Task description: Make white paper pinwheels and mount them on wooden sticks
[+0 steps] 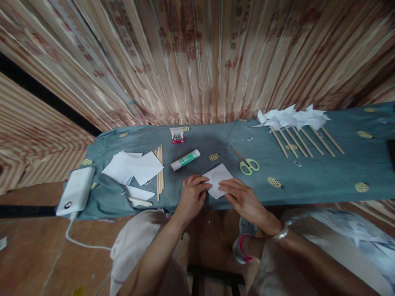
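A square sheet of white paper (218, 176) lies at the table's front edge, turned with one corner pointing away from me. My left hand (194, 192) pinches its left corner, fingers bent over the edge. On the opposite side, my right hand (246, 198) grips the right edge, its fingertips on top of the paper. Both thumbs are partly hidden. Just beyond the paper lie scissors (248, 166) with green handles, blades pointing away to the left. A glue stick (185, 160) with a green label rests up and left of my left hand.
Several wooden sticks (160, 172) lie beside loose white paper sheets (147, 167) at left. A pen (140, 201) and a white power bank (77, 190) with a cable are nearer the left end. A small red box (177, 136) stands behind. Paper pinwheels (291, 118) on sticks lie at right.
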`<action>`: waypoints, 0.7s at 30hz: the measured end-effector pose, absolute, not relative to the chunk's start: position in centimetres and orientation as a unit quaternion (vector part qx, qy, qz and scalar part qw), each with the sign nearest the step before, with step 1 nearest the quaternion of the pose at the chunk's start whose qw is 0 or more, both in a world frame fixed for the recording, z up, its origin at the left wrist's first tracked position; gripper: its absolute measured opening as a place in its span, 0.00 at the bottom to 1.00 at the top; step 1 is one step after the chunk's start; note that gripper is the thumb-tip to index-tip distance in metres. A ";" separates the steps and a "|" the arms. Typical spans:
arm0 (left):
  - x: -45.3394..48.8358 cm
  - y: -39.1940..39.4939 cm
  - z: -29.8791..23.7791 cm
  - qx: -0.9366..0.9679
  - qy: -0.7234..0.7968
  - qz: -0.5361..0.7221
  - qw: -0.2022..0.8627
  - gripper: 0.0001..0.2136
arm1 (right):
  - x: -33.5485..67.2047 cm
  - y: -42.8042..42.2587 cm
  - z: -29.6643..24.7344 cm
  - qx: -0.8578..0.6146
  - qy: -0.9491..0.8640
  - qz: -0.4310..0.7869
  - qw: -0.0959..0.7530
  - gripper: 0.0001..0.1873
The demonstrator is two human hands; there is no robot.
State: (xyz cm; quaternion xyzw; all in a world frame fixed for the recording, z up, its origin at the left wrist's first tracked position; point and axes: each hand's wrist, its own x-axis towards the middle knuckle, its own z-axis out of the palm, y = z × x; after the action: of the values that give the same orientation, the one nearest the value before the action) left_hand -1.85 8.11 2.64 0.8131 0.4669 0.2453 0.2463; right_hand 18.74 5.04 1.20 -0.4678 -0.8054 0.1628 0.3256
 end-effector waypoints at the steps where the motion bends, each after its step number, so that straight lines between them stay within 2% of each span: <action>1: -1.9 8.1 2.7 0.817 0.463 0.240 0.248 0.18 | 18.8 4.9 1.2 -0.469 -0.804 0.165 0.327 0.14; 4: -1.9 8.1 2.8 0.827 0.450 0.233 0.244 0.19 | 19.1 4.8 1.2 -0.474 -0.800 0.164 0.328 0.15; 11: -1.8 8.9 2.9 0.837 0.430 0.239 0.238 0.09 | 20.6 4.7 1.9 -0.490 -0.790 0.135 0.343 0.09; 16: -1.5 9.0 3.2 0.819 0.439 0.242 0.281 0.08 | 21.1 4.7 2.6 -0.517 -0.761 0.186 0.344 0.08; 21: -1.0 9.3 2.9 0.805 0.468 0.233 0.281 0.08 | 20.5 5.6 2.3 -0.564 -0.695 0.231 0.382 0.09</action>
State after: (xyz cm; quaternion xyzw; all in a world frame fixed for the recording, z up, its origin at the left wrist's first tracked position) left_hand -0.98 9.30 2.92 0.8049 0.4680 0.2331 0.2807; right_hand 20.45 5.62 2.33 -0.5640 -0.6948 0.2311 0.3818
